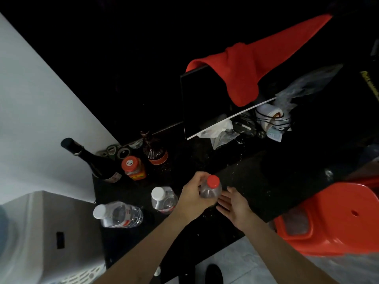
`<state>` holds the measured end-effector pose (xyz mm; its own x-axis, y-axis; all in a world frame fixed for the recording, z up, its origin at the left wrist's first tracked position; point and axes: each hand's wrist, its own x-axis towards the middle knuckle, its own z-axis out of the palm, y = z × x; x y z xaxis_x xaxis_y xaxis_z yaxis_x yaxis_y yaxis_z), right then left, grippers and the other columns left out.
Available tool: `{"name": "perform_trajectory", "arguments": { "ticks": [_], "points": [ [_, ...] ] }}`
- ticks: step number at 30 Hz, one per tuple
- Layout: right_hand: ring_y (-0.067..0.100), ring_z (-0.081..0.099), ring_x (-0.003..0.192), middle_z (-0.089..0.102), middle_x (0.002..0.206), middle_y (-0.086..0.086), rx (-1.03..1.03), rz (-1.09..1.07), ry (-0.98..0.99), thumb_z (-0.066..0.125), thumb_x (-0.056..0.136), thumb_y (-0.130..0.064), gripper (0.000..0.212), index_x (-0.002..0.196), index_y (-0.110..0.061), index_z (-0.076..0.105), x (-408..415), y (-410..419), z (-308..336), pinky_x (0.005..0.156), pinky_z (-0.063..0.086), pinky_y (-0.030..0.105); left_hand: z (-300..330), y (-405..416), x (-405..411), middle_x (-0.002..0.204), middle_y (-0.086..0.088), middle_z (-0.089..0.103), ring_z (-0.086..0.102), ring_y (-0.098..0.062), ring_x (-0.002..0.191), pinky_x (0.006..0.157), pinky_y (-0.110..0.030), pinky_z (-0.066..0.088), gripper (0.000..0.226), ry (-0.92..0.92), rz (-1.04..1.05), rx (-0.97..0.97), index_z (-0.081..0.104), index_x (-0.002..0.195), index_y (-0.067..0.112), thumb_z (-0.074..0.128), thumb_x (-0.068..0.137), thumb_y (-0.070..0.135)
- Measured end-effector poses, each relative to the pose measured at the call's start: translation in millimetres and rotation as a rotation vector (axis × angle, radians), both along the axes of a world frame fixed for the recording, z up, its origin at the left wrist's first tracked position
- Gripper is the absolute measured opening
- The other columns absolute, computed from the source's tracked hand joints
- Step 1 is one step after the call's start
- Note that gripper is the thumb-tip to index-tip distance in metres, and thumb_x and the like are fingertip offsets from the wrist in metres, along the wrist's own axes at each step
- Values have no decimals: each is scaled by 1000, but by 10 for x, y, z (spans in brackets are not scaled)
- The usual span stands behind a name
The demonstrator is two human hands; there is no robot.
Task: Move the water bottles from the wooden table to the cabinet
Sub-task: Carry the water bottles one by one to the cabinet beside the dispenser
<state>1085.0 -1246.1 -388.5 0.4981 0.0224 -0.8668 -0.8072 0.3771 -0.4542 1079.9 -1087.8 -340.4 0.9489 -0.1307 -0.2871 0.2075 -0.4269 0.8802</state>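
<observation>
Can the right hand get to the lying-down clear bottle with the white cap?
Probably not easily. The open right hand is far from the lying clear plastic bottle with the white cap; the left hand, gripping the red-capped clear bottle, and the standing white-capped bottle sit between.

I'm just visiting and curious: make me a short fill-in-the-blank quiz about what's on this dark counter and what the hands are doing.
1. The left hand grips a bottle with a ____ cap.
2. The right hand is ____, holding nothing.
3. Two bottles left of the hands have ____ caps.
4. A ____ cloth drapes over the dark panel.

Missing words: red; open; white; red
</observation>
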Motion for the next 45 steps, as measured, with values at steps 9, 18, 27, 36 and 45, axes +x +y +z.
{"name": "perform_trajectory", "arguments": {
  "ticks": [9,18,27,36,45],
  "points": [
    [13,67,99,72,111,3,-528,379,-503,49,97,-17,25,109,-18,70,111,-154,846,88,54,31,745,435,-56,139,8,56,54,-11,128,97,-23,45,58,-104,-141,416,54,140,29,77,88,21],
    [13,61,111,62,121,-5,-1106,1019,-1091,56,93,-34,36,128,-26,57,45,460,1813,85,53,30,1694,831,-593,144,14,54,49,-15,132,103,-36,42,48,-464,87,845,59,136,32,65,90,39],
    [16,56,115,57,129,-6,-1325,1256,-1610,51,93,-40,44,134,-24,52,-520,1568,2623,90,49,32,2298,1624,-1624,119,4,70,68,-25,106,80,-42,55,37,-362,438,1036,72,108,24,79,73,35],
    [23,54,119,57,133,0,-1048,1495,-1918,52,88,-42,54,138,-22,51,-1973,2918,2862,98,45,37,2475,2493,-3633,153,3,49,47,-23,138,111,-43,37,53,-144,815,1161,60,134,29,66,85,50],
    [23,49,124,51,140,0,-571,1673,-2175,48,92,-44,55,143,-24,43,-3960,3816,3048,102,44,41,2666,2487,-5925,153,-1,50,47,-26,139,111,-45,37,50,144,1171,1217,62,132,27,68,86,46]
  ]
}}
